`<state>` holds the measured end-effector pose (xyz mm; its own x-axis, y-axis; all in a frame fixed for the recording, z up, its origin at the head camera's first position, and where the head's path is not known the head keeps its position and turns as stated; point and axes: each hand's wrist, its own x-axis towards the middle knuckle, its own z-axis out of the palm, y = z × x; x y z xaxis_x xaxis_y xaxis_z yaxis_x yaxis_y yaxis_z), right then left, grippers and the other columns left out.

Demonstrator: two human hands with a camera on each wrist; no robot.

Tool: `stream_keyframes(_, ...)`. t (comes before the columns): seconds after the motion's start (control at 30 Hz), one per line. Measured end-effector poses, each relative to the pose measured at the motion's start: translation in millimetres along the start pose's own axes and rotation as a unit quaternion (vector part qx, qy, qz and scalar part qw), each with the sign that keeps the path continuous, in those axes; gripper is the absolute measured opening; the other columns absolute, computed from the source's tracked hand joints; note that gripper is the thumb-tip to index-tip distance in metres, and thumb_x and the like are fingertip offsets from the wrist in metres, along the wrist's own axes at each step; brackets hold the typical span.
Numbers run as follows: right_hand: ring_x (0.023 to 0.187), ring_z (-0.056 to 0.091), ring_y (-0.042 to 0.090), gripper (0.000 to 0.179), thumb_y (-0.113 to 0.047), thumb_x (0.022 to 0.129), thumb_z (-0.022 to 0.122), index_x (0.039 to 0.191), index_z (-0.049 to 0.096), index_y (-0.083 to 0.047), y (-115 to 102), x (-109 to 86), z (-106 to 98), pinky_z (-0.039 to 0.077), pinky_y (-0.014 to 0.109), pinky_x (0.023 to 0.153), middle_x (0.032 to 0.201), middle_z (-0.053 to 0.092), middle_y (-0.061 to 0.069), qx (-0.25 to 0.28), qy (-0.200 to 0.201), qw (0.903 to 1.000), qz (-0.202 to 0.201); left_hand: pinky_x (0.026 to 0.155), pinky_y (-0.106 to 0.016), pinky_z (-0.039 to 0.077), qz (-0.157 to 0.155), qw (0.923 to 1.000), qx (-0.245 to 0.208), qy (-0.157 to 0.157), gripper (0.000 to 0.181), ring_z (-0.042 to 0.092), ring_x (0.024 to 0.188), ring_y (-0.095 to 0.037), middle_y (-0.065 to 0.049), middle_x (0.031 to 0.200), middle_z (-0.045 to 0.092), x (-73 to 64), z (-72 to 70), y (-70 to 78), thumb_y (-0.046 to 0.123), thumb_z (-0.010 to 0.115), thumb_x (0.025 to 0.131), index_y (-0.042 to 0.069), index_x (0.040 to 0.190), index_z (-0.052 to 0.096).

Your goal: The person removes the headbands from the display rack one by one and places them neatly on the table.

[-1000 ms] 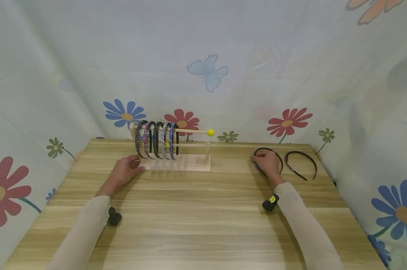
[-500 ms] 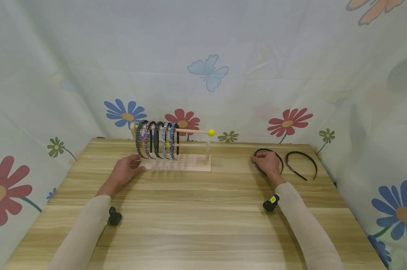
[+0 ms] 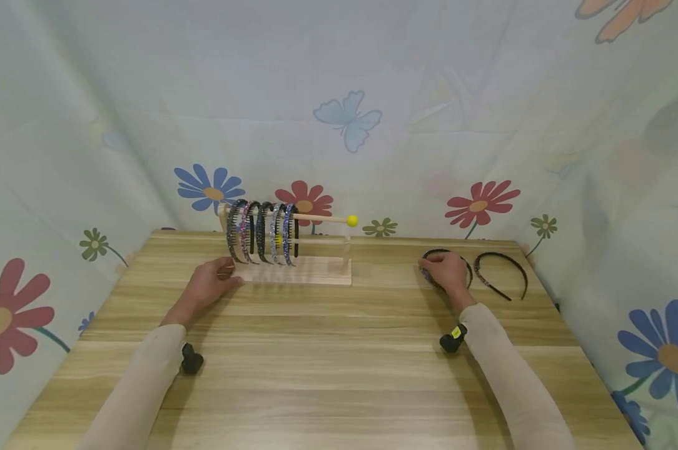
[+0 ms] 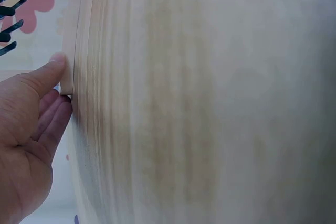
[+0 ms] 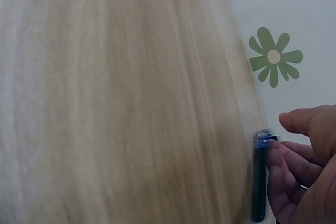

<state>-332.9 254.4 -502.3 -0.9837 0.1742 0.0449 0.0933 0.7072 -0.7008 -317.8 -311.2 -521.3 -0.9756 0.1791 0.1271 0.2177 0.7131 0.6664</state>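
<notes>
At the left end of a wooden headband stand (image 3: 322, 272), my left hand (image 3: 211, 281) grips the base. In the left wrist view, the thumb lies on the top of the base (image 4: 67, 80) and the fingers are at its end. Several glittery headbands (image 3: 262, 234) with comb teeth hang on the upper rod. Over on the right, my right hand (image 3: 449, 270) holds the jewelled side of a black headband (image 3: 427, 277) at the tabletop. The right wrist view shows curled fingers against this blurred headband (image 5: 259, 177), with the thumb raised above it.
Another black headband (image 3: 502, 255) with a pinkish jewelled side lies to the right of my right hand. The stand's upper rod ends in a yellow ball (image 3: 352, 220). A flowered cloth (image 3: 406, 156) hangs behind the wooden table (image 3: 328, 362).
Both hands stay almost where they were. The headband at my right hand shifts very slightly, while the stand and its hanging headbands keep their places.
</notes>
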Motion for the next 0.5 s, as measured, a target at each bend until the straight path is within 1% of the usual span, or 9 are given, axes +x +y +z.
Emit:
stream_keyframes(0.2, 0.104, 0.069, 0.034, 0.041, -0.045, 0.097, 0.068, 0.112, 0.079, -0.009, -1, -2.6, -7, 0.057, 0.052, 0.092, 0.113, 0.076, 0.014, -0.008, -0.004, 0.9999, 0.009, 0.099, -0.057, 0.056, 0.008, 1.0, 0.005, -0.001, 0.062, 0.065, 0.115, -0.047, -0.035, 0.132, 0.06, -0.2, 0.2, 0.1, 0.019, 0.076, 0.095, -0.013, 0.141, 0.049)
stream_keyframes(0.33, 0.106, 0.068, 0.033, 0.041, -0.045, 0.097, 0.068, 0.115, 0.077, -0.009, -4, -2.6, -12, 0.058, 0.05, 0.092, 0.115, 0.075, 0.014, 0.044, -0.004, 0.9989, 0.017, 0.099, -0.057, 0.056, 0.007, 1.0, 0.006, 0.0, 0.062, 0.065, 0.116, -0.047, -0.034, 0.133, 0.06, -0.1, -0.2, 1.4, 0.019, 0.076, 0.095, -0.012, 0.142, 0.05)
stream_keyframes(0.43, 0.107, 0.068, 0.034, 0.041, -0.041, 0.098, 0.069, 0.118, 0.075, -0.006, -9, -3.0, -17, 0.058, 0.05, 0.092, 0.116, 0.074, 0.017, 0.078, 0.001, 0.9969, -0.005, 0.099, -0.057, 0.056, 0.009, 0.9999, 0.008, 0.001, 0.061, 0.065, 0.116, -0.047, -0.034, 0.132, 0.06, 0.4, -0.2, 2.3, 0.019, 0.076, 0.094, -0.012, 0.141, 0.05)
stream_keyframes(0.5, 0.107, 0.068, 0.035, 0.042, -0.041, 0.098, 0.068, 0.12, 0.074, -0.005, -14, -4.1, -20, 0.058, 0.051, 0.092, 0.116, 0.074, 0.018, 0.083, 0.006, 0.9961, -0.028, 0.099, -0.057, 0.056, 0.009, 0.9999, 0.007, 0.002, 0.061, 0.066, 0.115, -0.047, -0.034, 0.132, 0.061, 0.6, -0.3, 2.7, 0.018, 0.076, 0.094, -0.012, 0.14, 0.051)
